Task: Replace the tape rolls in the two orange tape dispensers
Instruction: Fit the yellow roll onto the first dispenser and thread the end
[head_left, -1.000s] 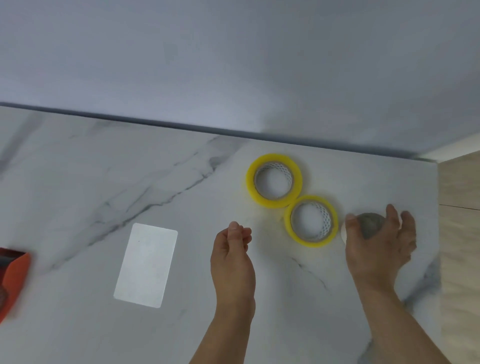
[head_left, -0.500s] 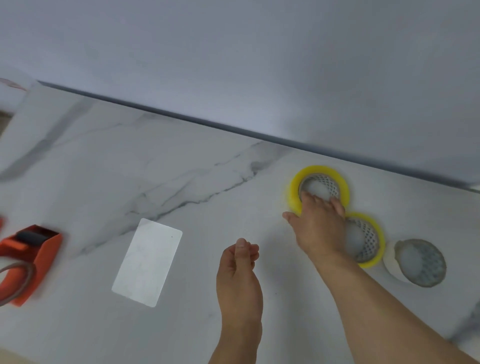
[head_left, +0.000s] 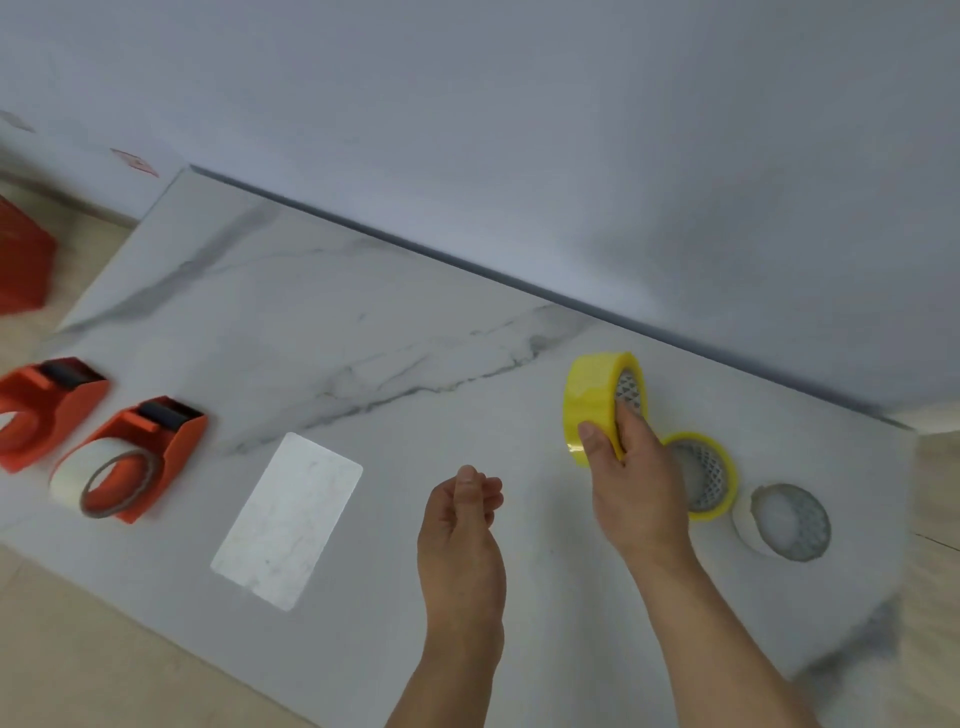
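On marble table (head_left: 467, 312), gripping yellow roll (head_left: 592, 400) in right hand (head_left: 631, 478), left hand (head_left: 462, 525) loosely curled, empty; needing carrying to dispenser (head_left: 156, 447).

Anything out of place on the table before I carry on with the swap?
Nothing stands out. The right hand holds one yellow roll on edge; the other yellow roll and a white roll lie flat. Both orange dispensers sit at left.

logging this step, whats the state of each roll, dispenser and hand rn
lifted yellow roll: on edge, gripped by right hand
second yellow roll: flat on table
white roll: flat on table
near dispenser: holds clear roll
far dispenser: contents unclear
left hand: empty, loosely curled
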